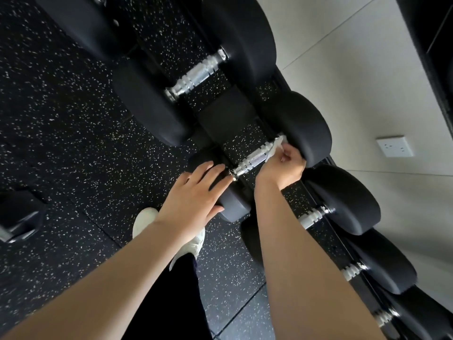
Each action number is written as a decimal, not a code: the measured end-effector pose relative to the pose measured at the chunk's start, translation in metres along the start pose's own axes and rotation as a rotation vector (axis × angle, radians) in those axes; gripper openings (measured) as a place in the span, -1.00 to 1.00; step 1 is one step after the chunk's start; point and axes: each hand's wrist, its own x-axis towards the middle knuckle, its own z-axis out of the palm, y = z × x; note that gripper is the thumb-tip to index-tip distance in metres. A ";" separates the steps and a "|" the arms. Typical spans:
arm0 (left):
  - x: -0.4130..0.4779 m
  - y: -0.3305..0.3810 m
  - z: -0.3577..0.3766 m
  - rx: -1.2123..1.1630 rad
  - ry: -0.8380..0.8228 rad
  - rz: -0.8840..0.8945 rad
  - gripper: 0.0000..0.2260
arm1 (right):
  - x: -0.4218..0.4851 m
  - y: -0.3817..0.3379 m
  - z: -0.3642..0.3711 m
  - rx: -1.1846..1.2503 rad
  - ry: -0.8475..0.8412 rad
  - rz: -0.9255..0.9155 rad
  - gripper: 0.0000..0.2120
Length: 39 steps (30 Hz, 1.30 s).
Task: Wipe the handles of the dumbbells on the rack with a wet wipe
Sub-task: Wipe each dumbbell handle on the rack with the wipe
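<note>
Black round-headed dumbbells lie in a row on a rack that runs from top centre to bottom right. My right hand [284, 165] grips a white wet wipe [277, 146] wrapped around the far end of a chrome knurled handle [252, 159], close to the large black head [304, 126]. My left hand [193, 195] rests with straight fingers over the near black head [232, 204] of the same dumbbell. A bigger dumbbell with a bare chrome handle [196, 76] sits further up the rack.
Smaller dumbbells with chrome handles [313, 217] continue down the rack at lower right. The floor is black speckled rubber [61, 119]. A white shoe [147, 219] stands below my left hand. A grey wall with a white socket [394, 146] is behind the rack.
</note>
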 end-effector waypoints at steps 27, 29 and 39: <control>0.000 0.001 -0.004 -0.007 0.011 0.011 -0.44 | -0.015 0.042 -0.033 -0.311 -0.724 -0.174 -0.89; 0.000 0.002 -0.004 -0.003 0.005 0.008 -0.43 | -0.014 0.048 -0.035 -0.330 -0.707 -0.151 -0.88; 0.000 0.003 -0.003 -0.002 -0.004 0.010 -0.45 | -0.015 0.057 -0.034 -0.083 -0.575 0.086 -0.78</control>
